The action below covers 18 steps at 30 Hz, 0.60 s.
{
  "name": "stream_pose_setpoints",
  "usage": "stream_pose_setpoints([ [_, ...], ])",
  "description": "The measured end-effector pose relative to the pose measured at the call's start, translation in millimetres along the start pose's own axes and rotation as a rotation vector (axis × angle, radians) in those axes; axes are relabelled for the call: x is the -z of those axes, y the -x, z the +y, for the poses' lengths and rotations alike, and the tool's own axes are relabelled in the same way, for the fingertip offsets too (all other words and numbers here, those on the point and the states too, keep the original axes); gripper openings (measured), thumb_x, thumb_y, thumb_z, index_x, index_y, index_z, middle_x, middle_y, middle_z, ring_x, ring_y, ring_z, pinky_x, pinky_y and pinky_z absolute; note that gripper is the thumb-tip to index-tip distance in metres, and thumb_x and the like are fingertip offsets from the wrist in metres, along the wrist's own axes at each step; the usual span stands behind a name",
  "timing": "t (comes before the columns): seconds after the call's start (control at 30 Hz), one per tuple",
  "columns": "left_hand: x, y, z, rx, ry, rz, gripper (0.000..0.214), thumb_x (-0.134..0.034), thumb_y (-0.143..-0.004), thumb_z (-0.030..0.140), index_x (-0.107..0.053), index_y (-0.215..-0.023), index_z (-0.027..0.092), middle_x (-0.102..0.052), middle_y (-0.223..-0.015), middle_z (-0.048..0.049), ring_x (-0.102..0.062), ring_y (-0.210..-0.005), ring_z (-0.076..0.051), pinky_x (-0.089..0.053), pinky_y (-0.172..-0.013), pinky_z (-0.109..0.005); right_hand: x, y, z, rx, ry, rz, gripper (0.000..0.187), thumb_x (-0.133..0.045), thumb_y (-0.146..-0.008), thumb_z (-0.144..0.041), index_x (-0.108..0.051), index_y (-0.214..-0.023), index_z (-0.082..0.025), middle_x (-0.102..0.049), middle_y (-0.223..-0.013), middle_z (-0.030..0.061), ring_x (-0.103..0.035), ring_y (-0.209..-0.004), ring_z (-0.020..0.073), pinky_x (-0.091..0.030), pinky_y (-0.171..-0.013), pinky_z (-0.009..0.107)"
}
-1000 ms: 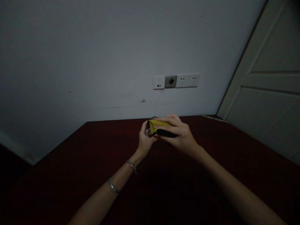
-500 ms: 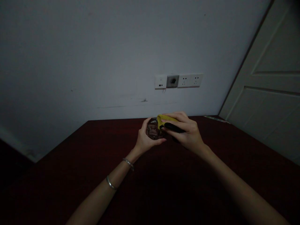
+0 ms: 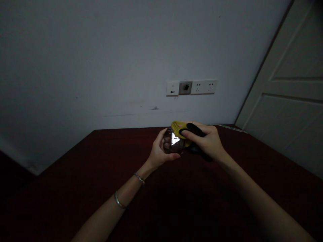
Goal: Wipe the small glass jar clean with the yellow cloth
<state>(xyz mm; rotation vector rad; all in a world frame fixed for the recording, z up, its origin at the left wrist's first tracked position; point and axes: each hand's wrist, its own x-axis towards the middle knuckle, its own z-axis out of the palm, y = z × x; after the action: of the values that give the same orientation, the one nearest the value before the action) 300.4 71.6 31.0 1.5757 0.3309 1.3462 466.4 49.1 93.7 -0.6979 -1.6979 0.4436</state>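
In the middle of the view, my left hand [image 3: 158, 151] curls round the side of a small, round, see-through brown glass dish [image 3: 167, 145]. A bright white reflection shows on the glass; its exact kind is hard to make out in the dim light. My right hand [image 3: 205, 137] is closed on a yellow and black cloth [image 3: 177, 127]. The cloth's yellow part lies against the upper right edge of the dish, and its black part hangs below my right fingers. Both hands are above the far part of the dark red table.
The dark red tabletop [image 3: 101, 161] reaches to a pale wall [image 3: 113, 60]. A row of sockets and switches [image 3: 191, 87] is set in the wall beyond my hands. A panelled door [image 3: 295, 90] stands at the right. A thin strip [image 3: 232, 128] lies at the table's far right edge.
Both hands have shifted slightly right with the dish and cloth. The dish has turned and now catches a bright reflection. More of the cloth's black part shows below my right hand.
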Motion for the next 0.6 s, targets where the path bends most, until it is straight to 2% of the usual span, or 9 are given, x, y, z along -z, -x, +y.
stream_pose_setpoints([
  [0.1,-1.4,1,1,0.004,0.027,-0.008,0.092,-0.084,-0.051,0.05,-0.037,-0.125,0.023,-0.06,-0.112,-0.0118,-0.068,-0.084,-0.026,-0.06,-0.067,-0.039,9,-1,-8,0.037,-0.001,-0.098,0.016,-0.07,-0.076,-0.028,-0.075,-0.09,-0.024,-0.071,-0.1,0.0036,-0.067,-0.09,0.0186,-0.054,-0.08,0.033],
  [0.23,-1.9,0,-1,-0.024,0.048,0.029,0.088,-0.08,-0.056,0.055,-0.036,-0.125,0.023,-0.057,-0.118,-0.0141,-0.068,-0.089,-0.029,-0.061,-0.065,-0.039,18,-1,-16,0.185,0.053,-0.212,0.022,-0.073,-0.074,-0.026,-0.073,-0.096,-0.028,-0.068,-0.103,0.0039,-0.065,-0.094,0.0198,-0.053,-0.083,0.036],
  [0.33,-2.8,1,0,-0.013,0.054,-0.005,0.089,-0.077,-0.057,0.06,-0.035,-0.126,0.023,-0.061,-0.111,-0.0124,-0.069,-0.078,-0.026,-0.061,-0.063,-0.039,18,-1,-18,0.231,0.09,-0.177,0.02,-0.071,-0.076,-0.028,-0.073,-0.096,-0.028,-0.069,-0.102,0.0046,-0.065,-0.094,0.0205,-0.052,-0.085,0.039],
  [0.43,-3.3,2,4,0.011,0.069,-0.05,0.093,-0.079,-0.055,0.059,-0.032,-0.128,0.024,-0.062,-0.107,-0.0112,-0.069,-0.068,-0.022,-0.061,-0.062,-0.038,15,0,-17,0.211,0.108,-0.109,0.021,-0.069,-0.078,-0.03,-0.071,-0.098,-0.026,-0.069,-0.102,0.0045,-0.064,-0.096,0.0211,-0.052,-0.087,0.04],
  [0.5,-3.4,2,7,0.013,0.059,-0.062,0.096,-0.081,-0.053,0.057,-0.031,-0.129,0.024,-0.061,-0.11,-0.0126,-0.069,-0.074,-0.025,-0.061,-0.062,-0.038,14,0,-15,0.156,0.117,-0.071,0.026,-0.067,-0.08,-0.03,-0.069,-0.105,-0.026,-0.07,-0.104,0.004,-0.065,-0.096,0.0207,-0.053,-0.086,0.038],
  [0.6,-3.5,2,11,-0.028,-0.001,-0.041,0.098,-0.085,-0.049,0.05,-0.034,-0.128,0.022,-0.057,-0.118,-0.0162,-0.065,-0.097,-0.032,-0.06,-0.072,-0.041,14,0,-14,0.056,0.124,-0.067,0.03,-0.063,-0.082,-0.03,-0.067,-0.111,-0.024,-0.07,-0.106,0.0039,-0.067,-0.092,0.0196,-0.055,-0.08,0.034],
])
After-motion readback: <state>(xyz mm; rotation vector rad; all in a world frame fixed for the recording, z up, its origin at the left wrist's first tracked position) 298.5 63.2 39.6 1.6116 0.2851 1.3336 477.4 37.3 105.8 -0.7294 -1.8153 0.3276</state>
